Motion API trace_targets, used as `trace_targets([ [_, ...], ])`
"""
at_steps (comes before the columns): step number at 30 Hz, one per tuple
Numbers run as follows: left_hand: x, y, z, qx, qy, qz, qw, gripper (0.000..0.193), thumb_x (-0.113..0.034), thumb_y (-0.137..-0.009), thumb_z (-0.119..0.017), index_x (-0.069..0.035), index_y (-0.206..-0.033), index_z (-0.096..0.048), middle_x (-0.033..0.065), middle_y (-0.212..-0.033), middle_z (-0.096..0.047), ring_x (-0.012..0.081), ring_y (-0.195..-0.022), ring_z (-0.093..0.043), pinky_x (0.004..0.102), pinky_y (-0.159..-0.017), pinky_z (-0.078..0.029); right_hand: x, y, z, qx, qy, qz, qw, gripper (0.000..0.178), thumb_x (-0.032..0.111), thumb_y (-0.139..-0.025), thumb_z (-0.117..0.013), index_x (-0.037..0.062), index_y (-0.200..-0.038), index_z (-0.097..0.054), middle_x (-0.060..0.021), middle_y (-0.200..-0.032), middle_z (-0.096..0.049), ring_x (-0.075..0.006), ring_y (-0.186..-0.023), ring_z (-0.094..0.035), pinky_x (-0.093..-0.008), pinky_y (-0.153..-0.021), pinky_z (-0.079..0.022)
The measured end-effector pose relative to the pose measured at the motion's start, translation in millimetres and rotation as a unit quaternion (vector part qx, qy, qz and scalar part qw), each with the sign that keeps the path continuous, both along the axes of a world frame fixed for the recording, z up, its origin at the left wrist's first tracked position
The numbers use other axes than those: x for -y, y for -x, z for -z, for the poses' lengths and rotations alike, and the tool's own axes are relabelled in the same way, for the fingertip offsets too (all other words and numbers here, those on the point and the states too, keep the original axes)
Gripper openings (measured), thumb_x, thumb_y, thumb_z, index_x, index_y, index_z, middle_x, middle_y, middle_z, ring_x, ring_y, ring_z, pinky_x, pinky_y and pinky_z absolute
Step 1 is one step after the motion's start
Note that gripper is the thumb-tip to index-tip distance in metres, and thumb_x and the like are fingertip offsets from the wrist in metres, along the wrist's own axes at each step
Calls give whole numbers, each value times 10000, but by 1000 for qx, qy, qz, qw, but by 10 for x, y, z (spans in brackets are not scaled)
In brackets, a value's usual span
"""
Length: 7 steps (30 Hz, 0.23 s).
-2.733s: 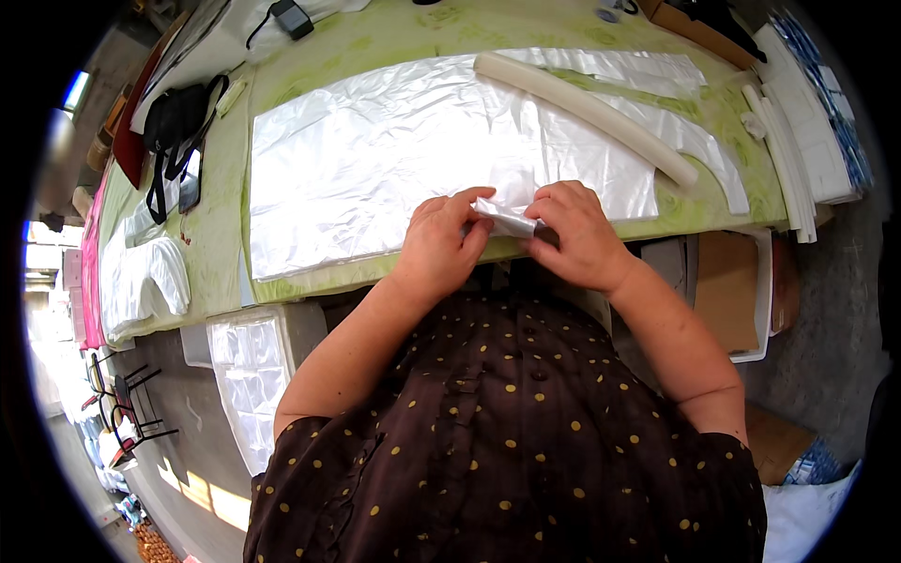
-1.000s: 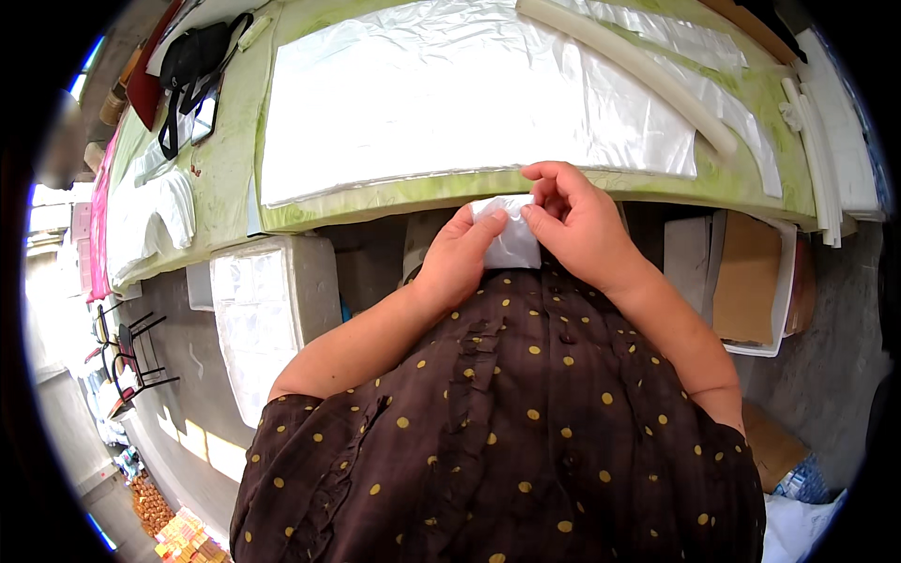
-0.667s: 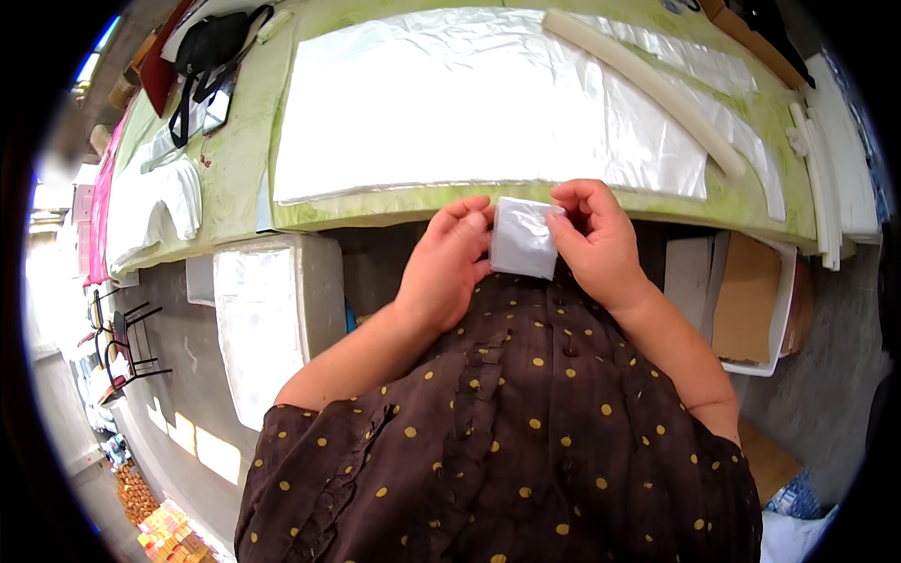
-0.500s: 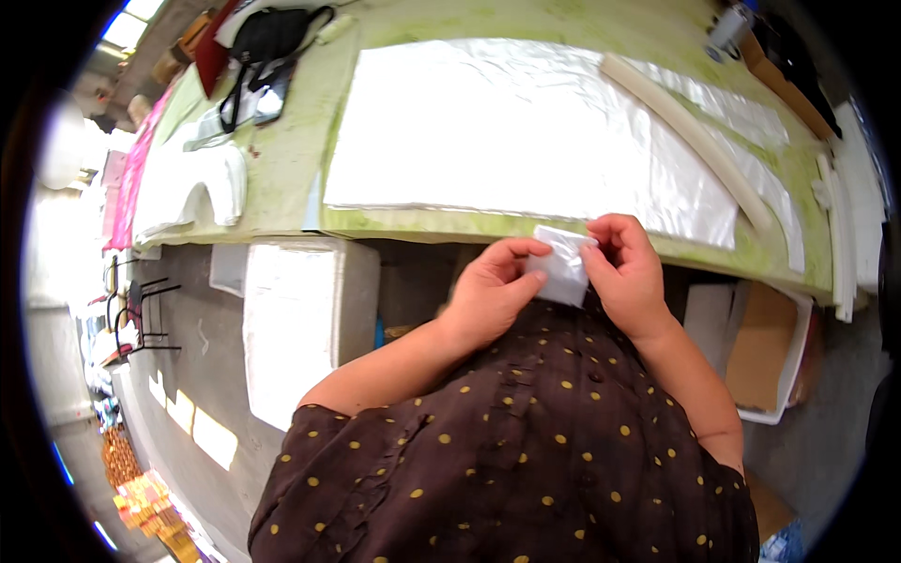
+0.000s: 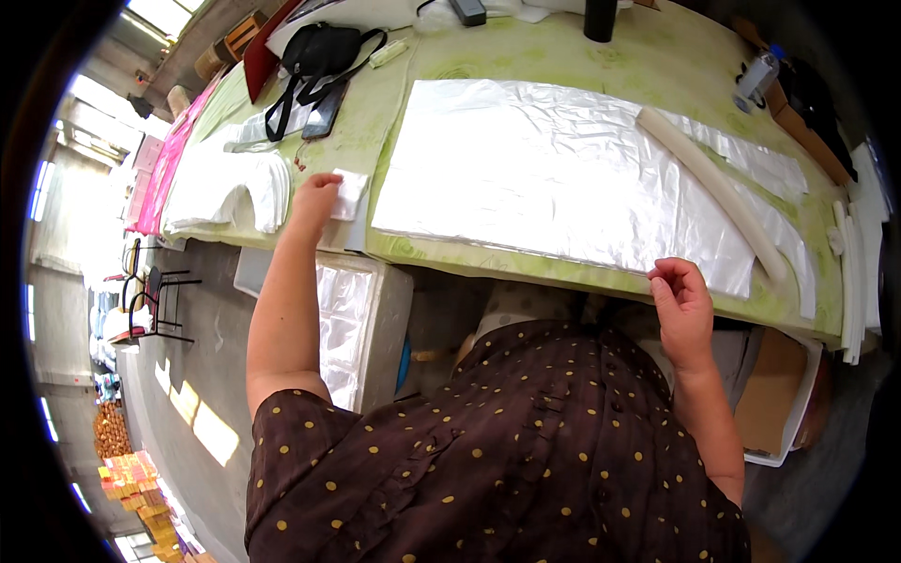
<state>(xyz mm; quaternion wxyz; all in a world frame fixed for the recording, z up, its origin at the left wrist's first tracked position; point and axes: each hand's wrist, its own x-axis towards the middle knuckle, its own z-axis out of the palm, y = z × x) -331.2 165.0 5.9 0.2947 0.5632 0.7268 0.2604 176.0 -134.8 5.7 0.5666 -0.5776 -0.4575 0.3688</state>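
Observation:
My left hand (image 5: 317,199) reaches over the left part of the table, its fingers closed on the edge of a small folded white plastic packet (image 5: 350,193). The packet is at the tabletop, beside the seam in the cloth. My right hand (image 5: 683,305) is at the table's front edge, thumb and fingers pinched together close to the border of a wide stack of white plastic sheets (image 5: 526,169). Whether anything is between those fingertips I cannot make out. A long cream-coloured tube (image 5: 713,192) lies across the right side of the stack.
Folded white bags (image 5: 230,188) lie at the table's left, with a black bag (image 5: 319,52) and a phone (image 5: 324,111) behind. A bottle (image 5: 755,80) and a black cup (image 5: 599,19) stand at the back. Below are a white bin (image 5: 385,319) and an open box (image 5: 774,385).
My left hand has carried the packet from in front of my body to the table's left. The right hand has let go of it and moved right, to the table's edge.

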Motion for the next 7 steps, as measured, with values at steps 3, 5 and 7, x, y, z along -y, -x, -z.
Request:
trace_targets([
  [3,-83,259,290,-195,-55,-12,979,393,-204,-860,-627,-142,-1243,-691,146,-1256,-674,282,-1115,-639,381,-970,-487,8,-239,-3,121,-26,70,990,161,29,-957,-621,20,-1117,-634,-36,-1066,-651,-142,-978,-591,-293,-901,-484],
  [5,-4,283,468,-321,-182,-7,929,409,-248,-862,-632,-165,-1259,-685,142,-1417,-585,283,-1327,-514,435,-1118,-391,-61,-488,-98,331,-90,116,932,152,44,-954,-621,31,-1104,-641,-54,-1093,-663,-194,-1024,-592,-343,-952,-475],
  [7,-81,255,525,-350,-259,7,900,415,-267,-863,-637,-176,-1265,-682,125,-1485,-535,269,-1422,-429,460,-1186,-326,-233,-759,-120,461,-128,128,869,169,67,-954,-621,60,-1120,-650,-80,-1152,-663,-245,-1098,-587,-411,-1022,-447],
])
